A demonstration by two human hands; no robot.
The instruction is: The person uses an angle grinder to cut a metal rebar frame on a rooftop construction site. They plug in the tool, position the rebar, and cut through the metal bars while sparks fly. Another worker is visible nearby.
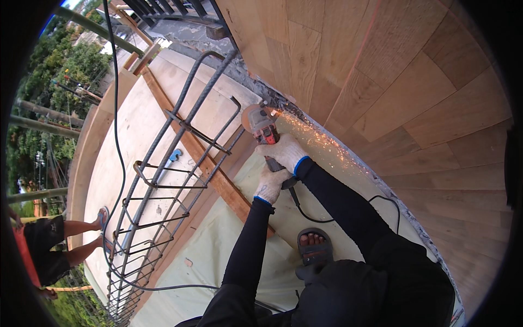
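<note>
Both hands wear white work gloves and hold a red and grey angle grinder (261,126). My right hand (285,150) grips its body near the disc. Behind it, my left hand (270,185) holds the rear handle. The disc touches the concrete edge (283,103) at the foot of a wooden plank wall (392,82). Orange sparks (321,140) spray back along that edge. The grinder's black cord (348,212) trails past my sandalled foot (314,245).
A long steel rebar cage (163,180) lies on the plywood formwork (125,136) to my left, with a wooden batten (212,169) beside it. A black cable (115,136) runs across. Another person's legs (76,240) are at the left edge. Trees lie beyond.
</note>
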